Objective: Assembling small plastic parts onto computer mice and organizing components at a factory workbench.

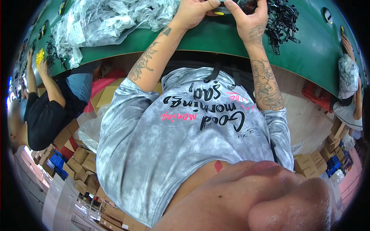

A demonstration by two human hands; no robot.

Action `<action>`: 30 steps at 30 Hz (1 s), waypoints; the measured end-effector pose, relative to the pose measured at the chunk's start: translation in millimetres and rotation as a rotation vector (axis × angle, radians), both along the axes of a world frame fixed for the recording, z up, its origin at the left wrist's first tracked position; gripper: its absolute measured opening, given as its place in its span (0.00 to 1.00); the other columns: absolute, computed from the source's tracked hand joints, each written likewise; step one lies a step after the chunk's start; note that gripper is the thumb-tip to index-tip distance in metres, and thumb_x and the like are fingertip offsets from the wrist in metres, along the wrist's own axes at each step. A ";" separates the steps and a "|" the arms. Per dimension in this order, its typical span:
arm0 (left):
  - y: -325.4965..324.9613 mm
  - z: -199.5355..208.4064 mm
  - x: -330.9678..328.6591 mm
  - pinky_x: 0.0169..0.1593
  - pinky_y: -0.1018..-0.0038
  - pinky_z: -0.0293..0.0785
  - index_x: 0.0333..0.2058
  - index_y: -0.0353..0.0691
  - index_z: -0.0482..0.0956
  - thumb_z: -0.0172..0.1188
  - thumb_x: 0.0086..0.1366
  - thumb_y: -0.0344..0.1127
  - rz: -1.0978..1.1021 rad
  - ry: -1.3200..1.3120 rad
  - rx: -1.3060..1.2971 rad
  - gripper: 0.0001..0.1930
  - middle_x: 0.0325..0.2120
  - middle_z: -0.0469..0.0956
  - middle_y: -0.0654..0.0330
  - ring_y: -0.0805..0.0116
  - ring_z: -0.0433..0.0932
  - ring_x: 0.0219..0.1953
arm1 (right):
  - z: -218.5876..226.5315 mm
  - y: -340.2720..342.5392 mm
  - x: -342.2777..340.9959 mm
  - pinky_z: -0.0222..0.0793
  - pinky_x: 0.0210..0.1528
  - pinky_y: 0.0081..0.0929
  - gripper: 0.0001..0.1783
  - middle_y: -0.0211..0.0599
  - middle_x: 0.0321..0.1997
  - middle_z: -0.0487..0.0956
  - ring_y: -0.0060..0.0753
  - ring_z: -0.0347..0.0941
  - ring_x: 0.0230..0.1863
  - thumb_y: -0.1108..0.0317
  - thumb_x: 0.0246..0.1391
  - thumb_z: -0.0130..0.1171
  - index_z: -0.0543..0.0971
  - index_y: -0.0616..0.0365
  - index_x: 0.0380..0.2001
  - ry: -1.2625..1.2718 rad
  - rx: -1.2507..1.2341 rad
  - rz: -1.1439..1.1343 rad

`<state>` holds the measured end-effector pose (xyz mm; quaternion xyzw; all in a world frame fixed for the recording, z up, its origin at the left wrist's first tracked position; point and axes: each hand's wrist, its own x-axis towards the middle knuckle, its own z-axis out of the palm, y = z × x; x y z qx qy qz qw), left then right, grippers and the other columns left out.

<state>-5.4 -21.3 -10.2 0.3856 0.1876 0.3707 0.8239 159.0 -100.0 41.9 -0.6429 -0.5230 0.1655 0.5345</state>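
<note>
At the top edge of the head view, my left hand (195, 11) and my right hand (249, 16) come together over the green table. Between them they grip a dark object with a small yellow part (219, 13). Both thumbs press along its near side. Its upper portion is cut off by the picture's edge, so its kind cannot be made out. Just right of my right hand lies a tangled heap of small black plastic parts (283, 25). To the left of my left hand, a large clear plastic bag (115, 25) bulges with wrapped pieces.
The green tabletop (185, 40) curves across the view. A black device with a pale face (327, 15) lies farther right. At left, a co-worker in black (46, 115) reaches toward yellow parts (40, 57); another person's hand (348, 48) is at far right. Cardboard boxes (83, 161) stand behind me.
</note>
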 end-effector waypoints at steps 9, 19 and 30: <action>0.3 8.8 -5.1 0.52 0.63 0.86 0.65 0.32 0.69 0.67 0.67 0.30 -0.104 -0.124 -0.076 0.29 0.56 0.78 0.50 0.58 0.83 0.51 | -3.5 -3.7 32.8 0.71 0.57 0.24 0.33 0.34 0.49 0.76 0.25 0.73 0.51 0.71 0.57 0.71 0.68 0.65 0.63 0.555 -0.115 0.350; -1.9 10.8 -5.6 0.57 0.59 0.83 0.68 0.31 0.64 0.68 0.63 0.24 -0.204 -0.291 -0.059 0.36 0.59 0.76 0.48 0.56 0.81 0.56 | -16.8 -4.1 45.4 0.72 0.59 0.27 0.40 0.37 0.56 0.77 0.30 0.75 0.56 0.65 0.56 0.74 0.65 0.64 0.67 0.800 0.006 0.456; -6.1 10.3 -0.9 0.49 0.74 0.84 0.67 0.35 0.69 0.63 0.70 0.27 -0.071 -0.041 0.013 0.28 0.54 0.80 0.57 0.71 0.82 0.47 | -8.2 -9.6 36.8 0.71 0.60 0.28 0.41 0.37 0.55 0.76 0.30 0.75 0.56 0.71 0.54 0.74 0.65 0.63 0.67 0.777 -0.035 0.420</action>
